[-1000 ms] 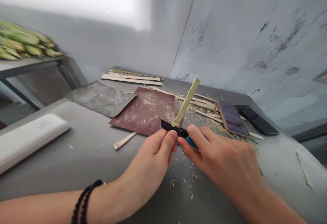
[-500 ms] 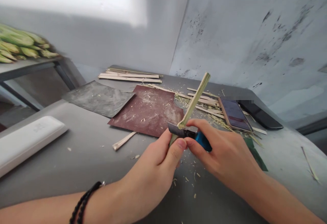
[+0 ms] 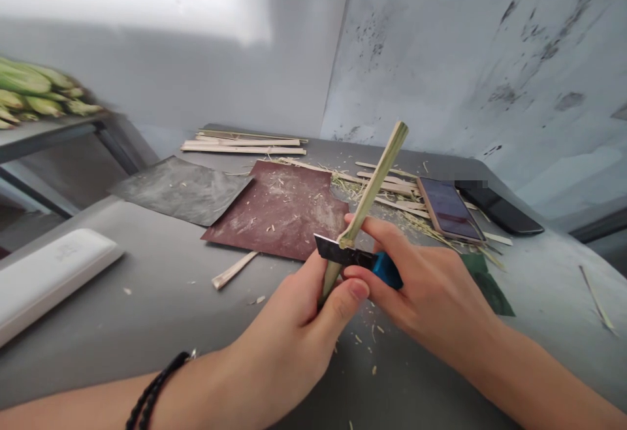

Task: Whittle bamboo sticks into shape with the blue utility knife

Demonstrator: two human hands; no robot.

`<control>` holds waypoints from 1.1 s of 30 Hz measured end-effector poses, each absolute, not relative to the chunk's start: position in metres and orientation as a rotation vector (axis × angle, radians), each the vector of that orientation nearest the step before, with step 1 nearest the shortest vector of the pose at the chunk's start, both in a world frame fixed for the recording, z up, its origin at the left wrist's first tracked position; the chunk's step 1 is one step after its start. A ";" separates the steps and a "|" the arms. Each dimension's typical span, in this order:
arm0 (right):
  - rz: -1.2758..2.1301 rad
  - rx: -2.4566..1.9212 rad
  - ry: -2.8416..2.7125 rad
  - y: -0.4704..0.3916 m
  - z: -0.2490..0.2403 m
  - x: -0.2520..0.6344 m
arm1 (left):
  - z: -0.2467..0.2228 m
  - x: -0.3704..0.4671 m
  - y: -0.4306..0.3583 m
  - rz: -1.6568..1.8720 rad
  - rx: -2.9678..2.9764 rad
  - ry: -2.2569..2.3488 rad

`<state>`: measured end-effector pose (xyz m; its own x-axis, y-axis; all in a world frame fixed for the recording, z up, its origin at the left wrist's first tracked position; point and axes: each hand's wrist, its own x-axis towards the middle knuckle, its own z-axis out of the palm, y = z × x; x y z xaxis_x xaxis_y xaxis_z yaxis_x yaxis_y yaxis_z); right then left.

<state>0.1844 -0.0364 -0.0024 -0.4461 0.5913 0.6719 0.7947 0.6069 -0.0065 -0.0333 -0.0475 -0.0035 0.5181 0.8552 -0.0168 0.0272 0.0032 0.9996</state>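
My left hand (image 3: 308, 322) is closed round the lower part of a green bamboo strip (image 3: 376, 185), which slants up and to the right. In my right hand (image 3: 416, 280) is a utility knife (image 3: 386, 269) with a blue handle and a dark blade. That blade lies across the strip against its knobby joint, just above my left fingers. My left thumb reaches toward the knife beneath the blade. The bottom end of the strip is hidden in my left hand.
A maroon sandpaper sheet (image 3: 284, 211) overlaps a grey sheet (image 3: 181, 189). Several bamboo strips (image 3: 245, 146) lie behind, with shavings, a phone (image 3: 450, 208) and a black device (image 3: 499, 208) at right. A white case (image 3: 59, 273) is at left; corn (image 3: 39, 90) sits on a side table.
The knife blade has turned, showing its dark flat side and bright edge more plainly. The strip's top sits slightly higher. The whole view has shifted a little.
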 end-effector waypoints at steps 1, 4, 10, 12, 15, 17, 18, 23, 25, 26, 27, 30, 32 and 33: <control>-0.425 -1.083 -2.196 -0.036 -0.003 0.185 | -0.002 -0.034 -0.048 0.772 1.426 0.827; -0.463 -1.070 -2.197 -0.036 -0.003 0.186 | 0.001 -0.036 -0.048 0.743 1.415 0.839; -0.491 -1.107 -2.163 -0.037 -0.004 0.185 | -0.002 -0.033 -0.051 0.734 1.309 0.896; -0.477 -1.129 -2.149 -0.038 -0.004 0.183 | -0.004 -0.033 -0.051 0.726 1.280 0.902; -0.454 -1.147 -2.126 -0.040 -0.003 0.180 | -0.006 -0.034 -0.052 0.716 1.262 0.925; -0.438 -1.143 -2.118 -0.040 -0.003 0.179 | -0.006 -0.035 -0.052 0.716 1.254 0.942; -0.430 -1.138 -2.114 -0.040 -0.002 0.178 | -0.006 -0.036 -0.052 0.711 1.245 0.939; -0.408 -1.141 -2.124 -0.040 -0.002 0.180 | -0.003 -0.035 -0.053 0.699 1.198 0.899; -0.392 -1.157 -2.130 -0.041 -0.002 0.181 | 0.000 -0.032 -0.054 0.712 1.178 0.884; -0.383 -1.163 -2.133 -0.041 -0.002 0.182 | 0.002 -0.031 -0.054 0.710 1.164 0.875; -0.377 -1.167 -2.135 -0.041 -0.002 0.182 | 0.004 -0.029 -0.054 0.702 1.146 0.865; -0.383 -1.167 -2.133 -0.042 -0.001 0.183 | 0.010 -0.027 -0.052 0.673 1.099 0.844; -0.389 -1.162 -2.133 -0.042 0.000 0.182 | 0.012 -0.028 -0.052 0.664 1.083 0.842; -0.388 -1.158 -2.135 -0.042 0.000 0.182 | 0.012 -0.028 -0.052 0.664 1.080 0.835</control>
<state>0.1825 -0.0420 0.0000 -0.3828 0.6268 0.6786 0.8254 0.5621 -0.0536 -0.0281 -0.0517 0.0118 0.5321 0.8077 -0.2541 -0.0664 0.3390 0.9384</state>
